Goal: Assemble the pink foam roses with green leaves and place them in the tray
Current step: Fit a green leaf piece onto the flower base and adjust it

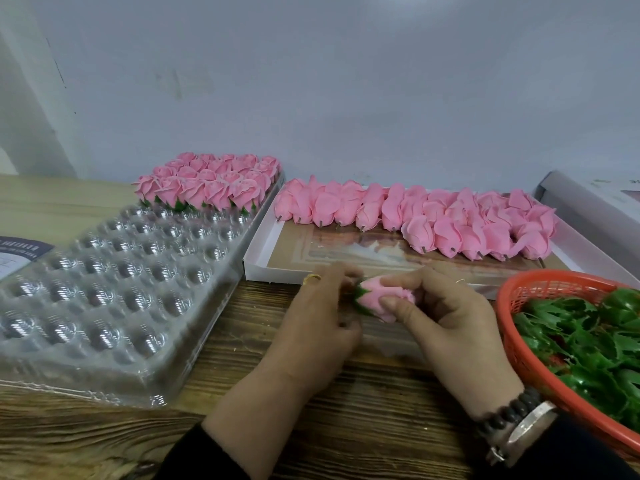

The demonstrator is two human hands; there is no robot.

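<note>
Fingers (393, 302) of the right hand (446, 317) curl round the pink foam rose (377, 296), thumb below and forefinger above, holding the bloom sideways just over the desk (346, 427) so its base faces the left hand (322, 323). That hand pinches the green leaf (360, 296) at the rose's base, probably seating it on the stem stub; the exact finger contact is blurred. Turning the flower sideways seems sensible, since it exposes the base for the leaf while the soft petals stay cradled and uncrushed. At about 3 o'clock from the hands, the red basket (509, 344) of loose leaves (588, 341) sits close to the right hand, likely for quick reach. At 12 to 1 o'clock, the white box (259, 251) holds bare roses (433, 216) lying in rows with stubs toward the person, handy to pick up. At 9 to 10 o'clock lies the clear tray (104, 306), its near cups unfilled and its far rows at 11 o'clock packed with finished roses (211, 181) standing upright; filling from the far end keeps the near cups reachable.
</note>
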